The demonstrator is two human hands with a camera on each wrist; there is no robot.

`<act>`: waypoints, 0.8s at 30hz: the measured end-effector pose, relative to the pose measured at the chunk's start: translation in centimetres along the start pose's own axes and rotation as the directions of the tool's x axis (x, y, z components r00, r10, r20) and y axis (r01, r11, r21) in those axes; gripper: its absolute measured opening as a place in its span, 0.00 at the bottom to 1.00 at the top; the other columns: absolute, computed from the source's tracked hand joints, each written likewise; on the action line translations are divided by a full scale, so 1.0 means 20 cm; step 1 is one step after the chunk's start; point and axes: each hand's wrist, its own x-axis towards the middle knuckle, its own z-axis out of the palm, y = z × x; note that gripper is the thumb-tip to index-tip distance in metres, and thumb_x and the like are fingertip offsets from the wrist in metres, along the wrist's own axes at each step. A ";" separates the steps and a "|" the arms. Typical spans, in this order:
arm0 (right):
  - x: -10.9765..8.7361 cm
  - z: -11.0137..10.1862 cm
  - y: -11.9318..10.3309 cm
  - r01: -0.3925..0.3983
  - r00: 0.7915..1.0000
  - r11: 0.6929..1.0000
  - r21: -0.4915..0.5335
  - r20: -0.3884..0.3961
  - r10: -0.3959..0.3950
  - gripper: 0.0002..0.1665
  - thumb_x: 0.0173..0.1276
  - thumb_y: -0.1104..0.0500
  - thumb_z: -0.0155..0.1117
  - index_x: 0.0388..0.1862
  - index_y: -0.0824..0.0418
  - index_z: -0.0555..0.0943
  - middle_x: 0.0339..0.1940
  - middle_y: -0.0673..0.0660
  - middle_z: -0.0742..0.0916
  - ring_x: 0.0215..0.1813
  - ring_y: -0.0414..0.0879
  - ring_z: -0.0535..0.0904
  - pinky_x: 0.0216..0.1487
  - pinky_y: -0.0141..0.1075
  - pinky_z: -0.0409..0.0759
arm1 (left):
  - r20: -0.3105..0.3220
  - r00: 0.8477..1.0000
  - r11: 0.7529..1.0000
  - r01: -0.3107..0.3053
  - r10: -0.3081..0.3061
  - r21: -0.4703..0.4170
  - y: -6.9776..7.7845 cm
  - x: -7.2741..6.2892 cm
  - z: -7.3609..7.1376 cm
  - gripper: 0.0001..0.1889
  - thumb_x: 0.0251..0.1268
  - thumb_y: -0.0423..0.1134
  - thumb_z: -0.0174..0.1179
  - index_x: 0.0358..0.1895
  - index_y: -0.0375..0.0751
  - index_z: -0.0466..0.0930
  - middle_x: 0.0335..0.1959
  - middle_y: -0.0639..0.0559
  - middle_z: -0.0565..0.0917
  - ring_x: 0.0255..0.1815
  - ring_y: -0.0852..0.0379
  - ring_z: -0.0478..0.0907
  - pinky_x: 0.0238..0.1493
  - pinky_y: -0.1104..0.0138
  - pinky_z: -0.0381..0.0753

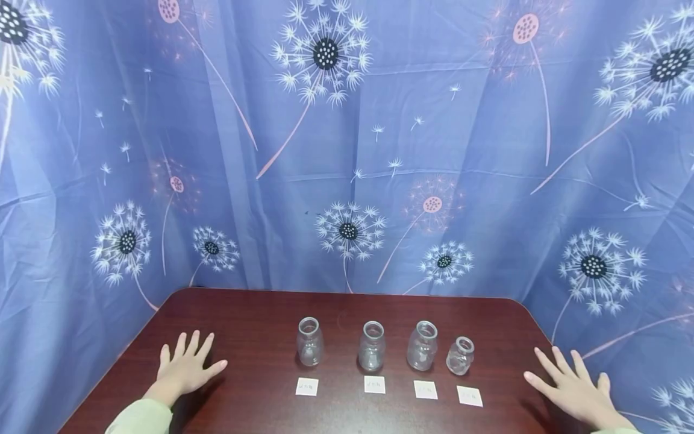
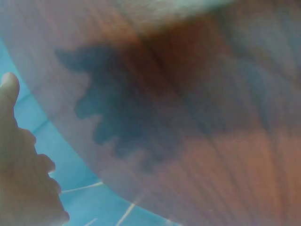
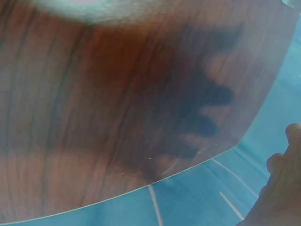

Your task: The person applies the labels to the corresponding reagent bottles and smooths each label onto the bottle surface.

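Hands first, both spread wide: the left hand (image 1: 186, 369) over the left side of a dark red-brown table (image 1: 260, 337), the right hand (image 1: 579, 387) at the right side, well apart. Between them, four white cards (image 1: 306, 386) lie in a line, their faint marks too small to read. Just behind stand four glass jars (image 1: 372, 348), one to each card: clear, round-shouldered, rimmed at the mouth, three tall and, at the right-hand end, a squat little fourth. Only the head view has that row! Down at the wrists it's shadow-play: a dark hand-shaped shadow (image 2: 127, 103) sprawls across the wood in the left wrist view, another such shadow (image 3: 188, 101) in the right. And at the back, blue curtain (image 1: 293, 241) all round, its dandelion print (image 1: 348, 231) plain in the head view.
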 end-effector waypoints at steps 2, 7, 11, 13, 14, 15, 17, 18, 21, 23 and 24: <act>0.01 -0.01 -0.01 -0.011 1.000 1.000 -0.018 -0.002 0.011 0.45 0.61 0.33 0.41 0.70 0.50 0.41 0.66 0.74 0.54 0.66 0.70 0.27 0.45 0.72 0.23 | -0.014 1.000 1.000 -0.012 0.012 0.010 0.02 0.01 -0.01 0.44 0.53 0.67 0.44 0.64 0.33 0.54 0.64 0.25 0.50 0.64 0.26 0.39 0.55 0.34 0.29; 0.03 -0.05 -0.04 -0.023 1.000 0.999 -0.033 -0.001 0.023 0.45 0.61 0.31 0.39 0.70 0.50 0.41 0.66 0.74 0.53 0.66 0.72 0.30 0.44 0.73 0.29 | -0.055 0.997 0.998 -0.047 0.049 0.031 0.08 0.05 -0.06 0.45 0.53 0.68 0.43 0.64 0.34 0.54 0.65 0.26 0.50 0.64 0.27 0.40 0.56 0.35 0.30; 0.04 -0.07 -0.07 -0.004 1.000 0.999 -0.040 -0.012 0.003 0.45 0.61 0.32 0.40 0.70 0.48 0.40 0.67 0.73 0.52 0.66 0.70 0.28 0.45 0.72 0.30 | -0.090 0.993 0.996 -0.076 0.080 0.057 0.15 0.10 -0.11 0.45 0.52 0.70 0.42 0.66 0.37 0.53 0.66 0.29 0.49 0.66 0.30 0.39 0.57 0.36 0.30; 0.05 -0.08 -0.09 0.010 1.000 0.999 -0.049 -0.025 -0.011 0.45 0.61 0.32 0.40 0.70 0.47 0.40 0.68 0.72 0.51 0.66 0.69 0.27 0.46 0.72 0.29 | -0.107 0.989 0.993 -0.093 0.100 0.072 0.19 0.14 -0.13 0.45 0.53 0.69 0.42 0.66 0.38 0.53 0.67 0.30 0.49 0.66 0.31 0.39 0.58 0.37 0.31; 0.05 -0.09 -0.10 0.019 0.999 0.998 -0.053 -0.036 -0.021 0.44 0.61 0.32 0.41 0.70 0.47 0.40 0.68 0.71 0.51 0.66 0.68 0.26 0.47 0.72 0.29 | -0.114 0.987 0.992 -0.103 0.111 0.076 0.22 0.15 -0.15 0.44 0.53 0.69 0.42 0.66 0.39 0.53 0.67 0.30 0.49 0.67 0.31 0.39 0.58 0.37 0.31; 0.05 -0.09 -0.11 0.028 0.998 0.998 -0.056 -0.049 -0.030 0.44 0.61 0.32 0.41 0.70 0.46 0.41 0.68 0.71 0.51 0.67 0.68 0.26 0.47 0.72 0.30 | -0.125 0.984 0.990 -0.115 0.125 0.083 0.25 0.16 -0.16 0.44 0.53 0.68 0.43 0.66 0.39 0.53 0.67 0.31 0.50 0.67 0.31 0.40 0.58 0.37 0.31; 0.06 -0.09 -0.13 0.046 0.996 0.997 -0.066 -0.079 -0.052 0.44 0.61 0.33 0.42 0.70 0.46 0.42 0.69 0.70 0.52 0.67 0.66 0.26 0.48 0.72 0.31 | -0.150 0.976 0.984 -0.144 0.158 0.100 0.32 0.19 -0.19 0.43 0.54 0.68 0.43 0.66 0.40 0.53 0.67 0.32 0.51 0.67 0.33 0.41 0.59 0.38 0.33; 0.06 -0.09 -0.14 0.057 0.993 0.996 -0.071 -0.097 -0.064 0.43 0.61 0.34 0.43 0.70 0.46 0.43 0.69 0.69 0.53 0.68 0.66 0.27 0.48 0.72 0.32 | -0.160 0.971 0.981 -0.159 0.175 0.109 0.35 0.19 -0.20 0.42 0.54 0.67 0.43 0.66 0.41 0.54 0.67 0.33 0.52 0.67 0.33 0.41 0.59 0.38 0.34; 0.07 -0.09 -0.17 0.090 0.984 0.993 -0.082 -0.145 -0.101 0.42 0.61 0.35 0.45 0.70 0.46 0.46 0.69 0.67 0.55 0.69 0.63 0.28 0.49 0.71 0.35 | -0.206 0.945 0.964 -0.228 0.254 0.140 0.48 0.21 -0.22 0.40 0.54 0.65 0.46 0.65 0.43 0.56 0.67 0.36 0.55 0.68 0.35 0.44 0.60 0.39 0.38; 0.07 -0.10 -0.18 0.115 0.976 0.990 -0.086 -0.175 -0.129 0.42 0.61 0.36 0.47 0.70 0.46 0.47 0.69 0.65 0.56 0.70 0.60 0.28 0.49 0.71 0.37 | -0.231 0.920 0.945 -0.282 0.316 0.168 0.57 0.22 -0.22 0.38 0.54 0.64 0.47 0.65 0.44 0.57 0.67 0.38 0.56 0.68 0.37 0.45 0.60 0.40 0.40; 0.07 -0.10 -0.19 0.129 0.972 0.988 -0.087 -0.188 -0.143 0.42 0.61 0.37 0.48 0.70 0.46 0.48 0.69 0.65 0.56 0.70 0.58 0.28 0.49 0.70 0.37 | -0.243 0.905 0.933 -0.314 0.349 0.174 0.62 0.22 -0.22 0.37 0.55 0.63 0.48 0.65 0.45 0.58 0.67 0.39 0.57 0.68 0.37 0.46 0.60 0.40 0.42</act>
